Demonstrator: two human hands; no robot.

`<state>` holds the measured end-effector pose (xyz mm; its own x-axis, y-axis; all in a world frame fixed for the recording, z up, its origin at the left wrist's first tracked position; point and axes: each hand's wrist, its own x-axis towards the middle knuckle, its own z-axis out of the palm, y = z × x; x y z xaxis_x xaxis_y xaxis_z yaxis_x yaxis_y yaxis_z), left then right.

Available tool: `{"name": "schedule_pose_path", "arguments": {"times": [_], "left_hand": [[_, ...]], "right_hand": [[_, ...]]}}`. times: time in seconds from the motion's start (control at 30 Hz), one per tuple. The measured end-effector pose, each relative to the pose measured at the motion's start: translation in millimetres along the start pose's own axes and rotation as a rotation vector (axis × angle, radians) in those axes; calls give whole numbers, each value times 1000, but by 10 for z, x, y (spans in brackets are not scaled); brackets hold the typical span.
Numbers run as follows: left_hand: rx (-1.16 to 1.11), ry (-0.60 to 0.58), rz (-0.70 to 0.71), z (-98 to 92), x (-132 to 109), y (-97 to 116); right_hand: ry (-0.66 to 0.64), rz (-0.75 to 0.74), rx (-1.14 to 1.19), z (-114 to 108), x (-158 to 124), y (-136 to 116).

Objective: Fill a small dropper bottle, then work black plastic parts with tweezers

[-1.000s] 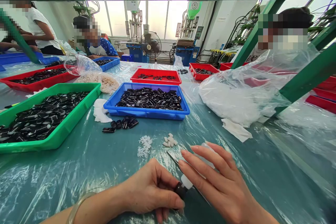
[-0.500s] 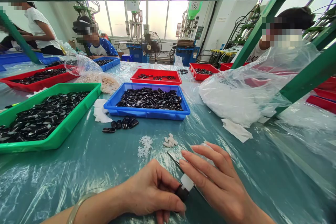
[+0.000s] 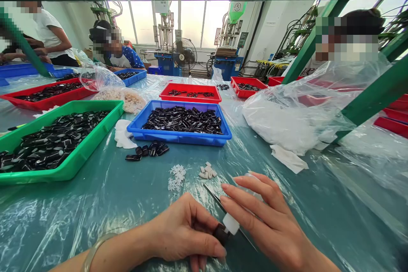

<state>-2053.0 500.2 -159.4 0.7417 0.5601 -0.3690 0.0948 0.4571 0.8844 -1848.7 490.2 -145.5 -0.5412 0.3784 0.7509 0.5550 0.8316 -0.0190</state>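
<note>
My left hand (image 3: pixel 188 233) is closed around a small black plastic piece (image 3: pixel 220 234), pinching it between thumb and fingers. My right hand (image 3: pixel 270 216) grips a translucent white squeeze bottle (image 3: pixel 231 224), its body mostly hidden by the fingers. The bottle's narrow tip points down-left at the black piece; whether they touch, I cannot tell. Beneath the right hand run slim metal tweezers (image 3: pixel 214 195), pointed end forward. Just beyond lie a pile of small white blocks (image 3: pixel 208 171) and a heap of tiny translucent bits (image 3: pixel 176 177).
Black pieces fill a blue tray (image 3: pixel 178 137) ahead and a green tray (image 3: pixel 76 165) at left. Several loose black pieces (image 3: pixel 153 148) lie before the blue tray. A large clear plastic bag (image 3: pixel 287 123) and a green post (image 3: pixel 376 89) stand right. Co-workers sit and stand around the table.
The bottle's white end has shifted slightly right, away from the black piece, so its narrow tip now shows. My left hand keeps its grip almost unmoved.
</note>
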Motion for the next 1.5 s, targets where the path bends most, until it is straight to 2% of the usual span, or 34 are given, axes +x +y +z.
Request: {"name": "schedule_pose_path", "arguments": {"times": [0.5, 1.03, 1.3, 1.5], "left_hand": [[25, -16, 5, 2, 48, -44], [-9, 1, -8, 10, 14, 5], [7, 17, -25, 12, 10, 15], [14, 9, -22, 15, 19, 20]], "right_hand": [[72, 7, -73, 73, -8, -39], [12, -35, -91, -16, 43, -10], [-29, 39, 22, -15, 28, 6], [8, 44, 11, 17, 14, -8]]}}
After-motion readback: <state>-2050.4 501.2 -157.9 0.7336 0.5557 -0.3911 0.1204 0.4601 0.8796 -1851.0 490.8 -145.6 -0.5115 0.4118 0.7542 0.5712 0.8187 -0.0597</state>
